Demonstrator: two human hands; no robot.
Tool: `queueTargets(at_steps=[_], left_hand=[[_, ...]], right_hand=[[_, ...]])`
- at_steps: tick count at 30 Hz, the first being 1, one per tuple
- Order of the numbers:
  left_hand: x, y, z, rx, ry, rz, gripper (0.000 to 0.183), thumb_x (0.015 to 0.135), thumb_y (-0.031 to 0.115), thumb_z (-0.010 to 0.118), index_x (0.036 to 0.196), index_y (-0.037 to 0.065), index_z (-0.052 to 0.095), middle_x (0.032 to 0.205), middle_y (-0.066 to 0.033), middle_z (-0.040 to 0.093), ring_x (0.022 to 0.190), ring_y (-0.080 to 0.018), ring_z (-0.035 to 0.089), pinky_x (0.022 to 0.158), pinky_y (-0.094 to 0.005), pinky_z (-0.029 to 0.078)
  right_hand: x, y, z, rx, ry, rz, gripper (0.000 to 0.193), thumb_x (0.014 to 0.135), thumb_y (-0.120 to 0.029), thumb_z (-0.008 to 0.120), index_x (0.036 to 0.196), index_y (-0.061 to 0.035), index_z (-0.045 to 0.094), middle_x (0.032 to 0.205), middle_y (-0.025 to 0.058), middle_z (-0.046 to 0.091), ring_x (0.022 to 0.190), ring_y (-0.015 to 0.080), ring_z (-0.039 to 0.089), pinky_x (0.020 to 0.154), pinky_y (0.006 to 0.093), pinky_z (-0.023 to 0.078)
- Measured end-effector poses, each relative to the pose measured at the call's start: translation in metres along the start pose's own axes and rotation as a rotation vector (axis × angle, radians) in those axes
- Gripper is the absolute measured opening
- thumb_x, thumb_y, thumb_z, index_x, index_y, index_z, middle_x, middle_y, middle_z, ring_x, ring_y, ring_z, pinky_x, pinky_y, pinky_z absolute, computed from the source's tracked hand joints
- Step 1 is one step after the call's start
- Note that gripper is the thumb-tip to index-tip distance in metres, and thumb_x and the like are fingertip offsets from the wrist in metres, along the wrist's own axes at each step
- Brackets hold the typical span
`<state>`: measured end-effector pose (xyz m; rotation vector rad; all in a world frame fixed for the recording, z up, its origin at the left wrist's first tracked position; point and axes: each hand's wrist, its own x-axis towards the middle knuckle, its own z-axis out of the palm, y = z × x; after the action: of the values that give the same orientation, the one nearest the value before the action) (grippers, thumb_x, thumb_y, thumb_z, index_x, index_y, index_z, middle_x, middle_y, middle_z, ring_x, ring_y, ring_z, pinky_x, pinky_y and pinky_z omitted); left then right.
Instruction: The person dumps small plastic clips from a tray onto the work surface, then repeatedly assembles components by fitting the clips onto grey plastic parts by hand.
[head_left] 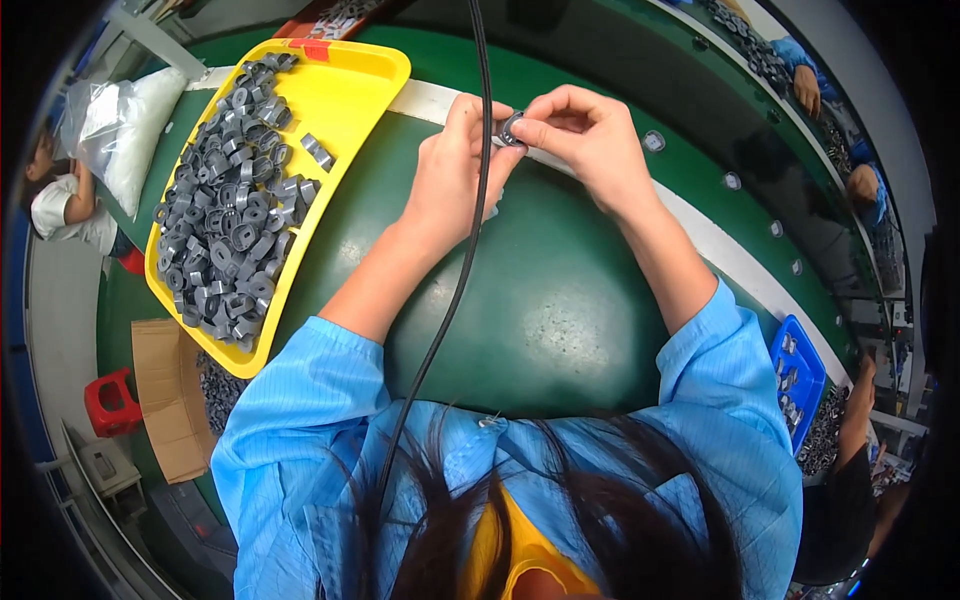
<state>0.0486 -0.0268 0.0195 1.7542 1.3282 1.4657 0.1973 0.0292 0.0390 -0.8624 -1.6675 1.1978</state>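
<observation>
Stool (97,405): red, beside the brown box (166,400)
Bag (142,140): big, white, up on the left
Cord (472,245): long, black, curvy
Person (85,208): far left, white top

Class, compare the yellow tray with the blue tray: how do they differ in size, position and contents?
Size: the yellow tray looks much larger in this view than the blue tray.
Position: the yellow tray is on the person's left, the blue tray on the right.
Contents: the yellow tray holds a dense heap of grey parts; the blue tray holds fewer small pieces.
Shared: both have raised rims.
</observation>
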Motion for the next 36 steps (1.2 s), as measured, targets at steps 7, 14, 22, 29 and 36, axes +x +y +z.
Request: queueTargets(at_steps=[7, 14, 22, 29, 36], left_hand=[[0.001, 0.002, -0.008, 0.107, -0.228, -0.016, 0.038, 0.079, 0.001, 0.068, 0.112, 0.002, 0.050, 0.077, -0.0027, 0.061, 0.053, -0.0026, 0.043, 0.049, -0.0180, 0.036], [0.009, -0.002, -0.014, 0.223, -0.226, 0.180, 0.032, 0.071, 0.006, 0.075, 0.101, 0.005, 0.062, 0.051, 0.0009, 0.043, 0.046, -0.0073, 0.039, 0.044, -0.0257, 0.033], [-0.002, 0.009, -0.004, 0.014, -0.042, 0.152, 0.031, 0.074, 0.008, 0.075, 0.100, 0.004, 0.058, 0.070, -0.0073, 0.063, 0.062, -0.0135, 0.063, 0.058, -0.0267, 0.051], [-0.003, 0.012, -0.007, 0.143, -0.125, 0.079, 0.032, 0.075, 0.008, 0.073, 0.102, 0.005, 0.057, 0.073, -0.0033, 0.059, 0.059, -0.0129, 0.059, 0.056, -0.0277, 0.047], [-0.009, 0.008, -0.040, 0.413, -0.181, -0.019, 0.032, 0.077, 0.029, 0.070, 0.096, 0.005, 0.059, 0.080, -0.0095, 0.060, 0.075, -0.0297, 0.060, 0.067, -0.0386, 0.048]], right_hand=[[0.009, 0.002, -0.022, 0.204, -0.268, 0.425, 0.020, 0.078, -0.007, 0.070, 0.092, 0.0035, 0.062, 0.082, 0.0100, 0.066, 0.069, 0.0114, 0.063, 0.063, 0.0204, 0.051], [0.009, -0.006, -0.024, 0.084, -0.369, 0.419, 0.015, 0.075, -0.002, 0.067, 0.087, 0.0042, 0.060, 0.076, 0.0090, 0.064, 0.069, 0.0120, 0.064, 0.064, 0.0209, 0.052], [0.001, -0.012, -0.019, 0.516, -0.413, 0.331, 0.016, 0.076, -0.002, 0.064, 0.090, -0.0031, 0.058, 0.083, 0.0028, 0.062, 0.077, 0.0090, 0.059, 0.071, 0.0227, 0.047], [0.014, 0.018, -0.027, 0.680, -0.417, 0.485, 0.015, 0.076, -0.003, 0.063, 0.090, -0.0051, 0.057, 0.078, 0.0014, 0.058, 0.066, 0.0090, 0.052, 0.063, 0.0215, 0.043], [0.058, 0.068, -0.064, -0.310, 0.177, 0.208, 0.027, 0.074, -0.015, 0.069, 0.095, -0.0011, 0.062, 0.081, 0.0060, 0.062, 0.074, 0.0161, 0.059, 0.071, 0.0273, 0.048]])
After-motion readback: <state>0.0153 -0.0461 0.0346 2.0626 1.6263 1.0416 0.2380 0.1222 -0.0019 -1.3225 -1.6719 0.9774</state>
